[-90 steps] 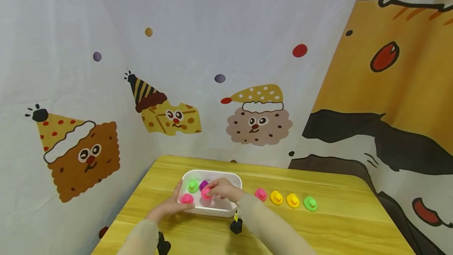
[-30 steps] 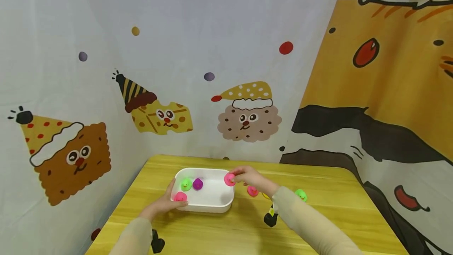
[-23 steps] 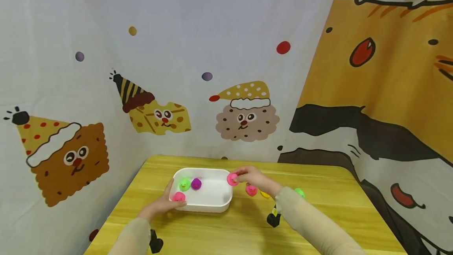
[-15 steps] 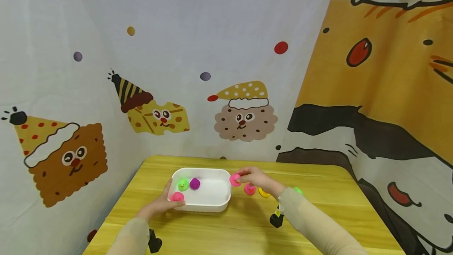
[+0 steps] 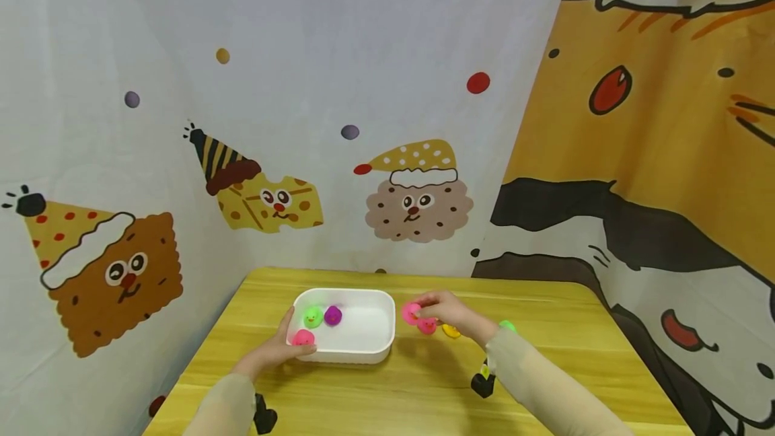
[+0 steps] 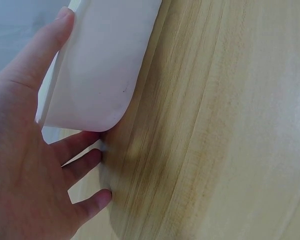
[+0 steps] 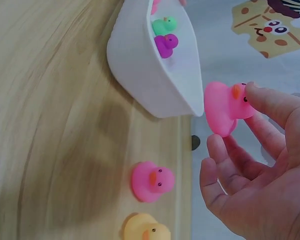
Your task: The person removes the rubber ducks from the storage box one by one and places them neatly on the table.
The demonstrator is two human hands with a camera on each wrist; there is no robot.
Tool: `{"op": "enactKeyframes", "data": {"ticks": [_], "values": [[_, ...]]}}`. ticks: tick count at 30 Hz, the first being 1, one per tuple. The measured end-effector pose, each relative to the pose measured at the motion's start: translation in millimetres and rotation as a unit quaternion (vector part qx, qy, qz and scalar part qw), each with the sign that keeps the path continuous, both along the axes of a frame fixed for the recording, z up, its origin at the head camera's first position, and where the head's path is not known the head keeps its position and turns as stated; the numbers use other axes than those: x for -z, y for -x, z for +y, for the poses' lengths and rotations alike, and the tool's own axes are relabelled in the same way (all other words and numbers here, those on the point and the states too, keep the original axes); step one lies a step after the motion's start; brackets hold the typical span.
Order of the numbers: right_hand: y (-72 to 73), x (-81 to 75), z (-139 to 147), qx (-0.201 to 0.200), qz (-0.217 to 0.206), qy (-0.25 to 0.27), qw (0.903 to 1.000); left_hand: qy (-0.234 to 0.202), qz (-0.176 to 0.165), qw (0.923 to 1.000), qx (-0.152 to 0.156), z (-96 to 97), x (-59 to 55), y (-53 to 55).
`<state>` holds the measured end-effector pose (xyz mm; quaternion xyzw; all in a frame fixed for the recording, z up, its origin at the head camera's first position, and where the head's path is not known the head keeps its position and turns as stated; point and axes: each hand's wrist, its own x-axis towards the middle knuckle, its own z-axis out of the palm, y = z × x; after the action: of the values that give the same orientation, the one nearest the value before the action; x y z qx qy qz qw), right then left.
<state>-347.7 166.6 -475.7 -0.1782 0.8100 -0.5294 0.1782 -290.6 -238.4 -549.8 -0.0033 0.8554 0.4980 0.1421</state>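
Observation:
My right hand (image 5: 451,311) pinches a pink rubber duck (image 7: 221,107) by its head between thumb and fingers, just right of the white plastic box (image 5: 357,356). The held duck hangs above the table in the right wrist view. My left hand (image 5: 272,353) grips the left end of the box, thumb along the near rim and fingers around the corner, as the left wrist view also shows. Inside the box sit a green duck (image 5: 313,317), a purple duck (image 5: 333,315) and another pink duck (image 5: 303,338). Beneath my right hand, a pink duck (image 7: 152,181) stands on the wood.
A yellow duck (image 5: 451,331) stands right of the pink one on the table (image 5: 363,402), partly hidden by my right hand. Further right, a green duck (image 5: 507,325) shows behind my sleeve. A printed cloth (image 5: 387,52) hangs behind the table.
My right hand has lifted the pink duck out of the box and carried it right, past the rim, toward the ducks on the table. My left hand keeps its grip on the box.

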Motion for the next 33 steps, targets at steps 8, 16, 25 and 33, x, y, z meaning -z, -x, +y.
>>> {"op": "enactKeyframes", "data": {"ticks": [8, 16, 25, 33], "values": [[-5.3, 9.2, 12, 0.024, 0.008, -0.016, 0.9995, 0.011, -0.002, 0.9999, -0.006, 4.1, -7.6, -2.3], [-12.0, 15.0, 24, 0.026, -0.006, -0.018, 0.9995, 0.005, 0.002, 1.0000, 0.002, 6.5, -13.7, -6.1], [-15.7, 31.2, 33, 0.036, -0.018, -0.016, 0.9991, 0.013, 0.001, 0.9999, 0.000, 4.8, -10.5, -2.9], [-23.5, 38.0, 34, 0.029, -0.028, -0.010, 0.9991, 0.017, -0.012, 0.9998, -0.007, 5.2, -11.4, -3.7]]}}
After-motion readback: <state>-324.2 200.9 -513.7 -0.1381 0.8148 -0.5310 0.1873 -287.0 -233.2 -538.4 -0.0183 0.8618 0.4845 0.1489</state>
